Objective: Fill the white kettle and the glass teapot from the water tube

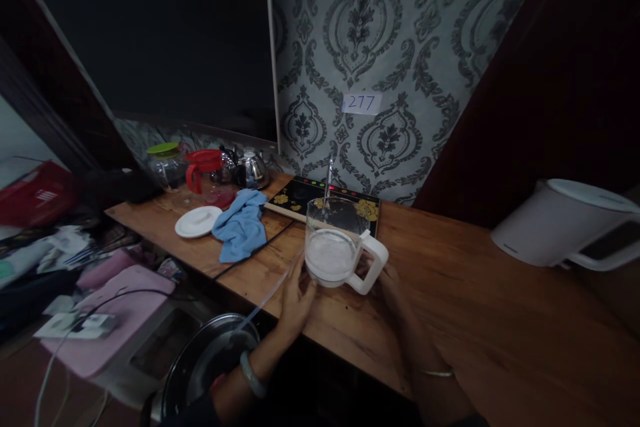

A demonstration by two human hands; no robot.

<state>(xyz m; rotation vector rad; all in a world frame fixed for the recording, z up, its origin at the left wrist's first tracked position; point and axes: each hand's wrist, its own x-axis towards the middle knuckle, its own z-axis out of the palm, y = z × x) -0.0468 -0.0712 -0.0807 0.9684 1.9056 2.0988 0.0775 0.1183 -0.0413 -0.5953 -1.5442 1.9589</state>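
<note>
Between my two hands is a clear glass jug point(316, 221) with a white handle, held over the front part of the wooden table. Its lower part looks white and cloudy; I cannot tell whether that is its base or what is inside. My left hand point(296, 295) is closed against the jug's lower left side. On the other side, my right hand point(389, 279) grips the jug beside the handle, which partly hides its fingers. Behind the jug, a black hob panel point(295, 195) with gold flowers bears a slim metal spout point(329, 177).
A blue cloth point(243, 230) and a white lid point(198, 222) lie left on the table. Behind them stand a red-lidded jug point(207, 177), a green-lidded jug point(165, 167) and a metal kettle point(253, 169). A white kettle point(560, 223) is at right; below, a thin tube point(265, 299) enters a basin point(175, 373).
</note>
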